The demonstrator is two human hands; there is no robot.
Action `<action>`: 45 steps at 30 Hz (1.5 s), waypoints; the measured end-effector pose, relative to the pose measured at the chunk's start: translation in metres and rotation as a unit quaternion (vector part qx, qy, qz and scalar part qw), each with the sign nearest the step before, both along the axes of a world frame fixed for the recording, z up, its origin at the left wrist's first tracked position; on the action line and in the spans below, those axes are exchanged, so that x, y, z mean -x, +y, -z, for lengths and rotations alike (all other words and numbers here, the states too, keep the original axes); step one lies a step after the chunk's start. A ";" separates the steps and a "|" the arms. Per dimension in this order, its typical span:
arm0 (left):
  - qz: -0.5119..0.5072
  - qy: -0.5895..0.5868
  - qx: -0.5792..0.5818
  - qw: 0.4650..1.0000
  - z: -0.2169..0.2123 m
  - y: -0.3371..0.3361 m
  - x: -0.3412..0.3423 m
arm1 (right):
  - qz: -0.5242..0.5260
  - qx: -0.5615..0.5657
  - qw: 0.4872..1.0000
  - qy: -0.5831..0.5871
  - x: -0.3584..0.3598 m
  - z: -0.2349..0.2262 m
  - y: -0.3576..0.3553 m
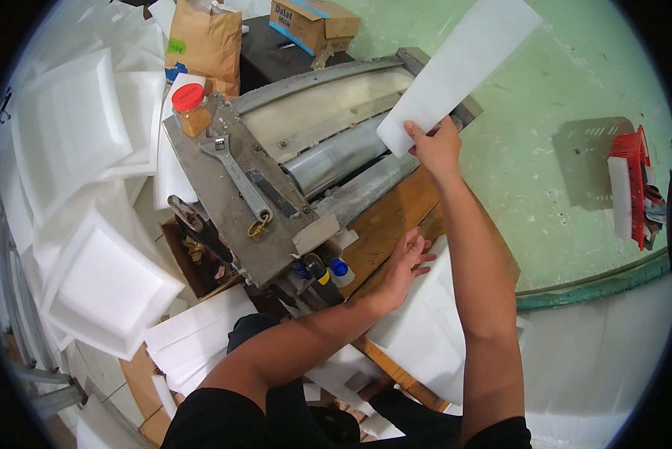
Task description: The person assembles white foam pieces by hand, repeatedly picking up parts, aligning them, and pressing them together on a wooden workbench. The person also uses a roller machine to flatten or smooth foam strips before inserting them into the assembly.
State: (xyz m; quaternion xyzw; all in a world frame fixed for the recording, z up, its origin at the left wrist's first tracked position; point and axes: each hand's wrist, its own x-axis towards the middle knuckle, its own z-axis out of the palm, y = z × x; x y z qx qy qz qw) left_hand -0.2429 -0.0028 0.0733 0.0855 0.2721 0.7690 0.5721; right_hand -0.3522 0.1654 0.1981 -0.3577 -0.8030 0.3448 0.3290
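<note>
My right hand (438, 150) is stretched far out over the roller machine (235, 217). Its thumb and fingers pinch the near end of a long white foam strip (463, 71), which slants up and away to the right. Below it, my left hand (407, 266) hovers over a brown wooden board (403, 206) with fingers apart and nothing in them. The machine's shiny metal roller (336, 159) lies left of the strip's near end. White foam pieces (429, 329) are stacked by the board, under my forearms.
An adjustable wrench (235, 176) and a red-lidded jar (191, 112) sit on the machine's metal end. White foam trays (115, 277) pile up at the left. A paper bag (203, 49) and a cardboard box (313, 26) stand behind; a red basket (637, 191) is at the right.
</note>
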 end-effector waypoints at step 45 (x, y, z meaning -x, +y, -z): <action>0.161 0.549 0.162 0.804 0.149 -0.026 -0.051 | 0.083 0.016 0.968 -0.238 -0.563 0.120 -0.261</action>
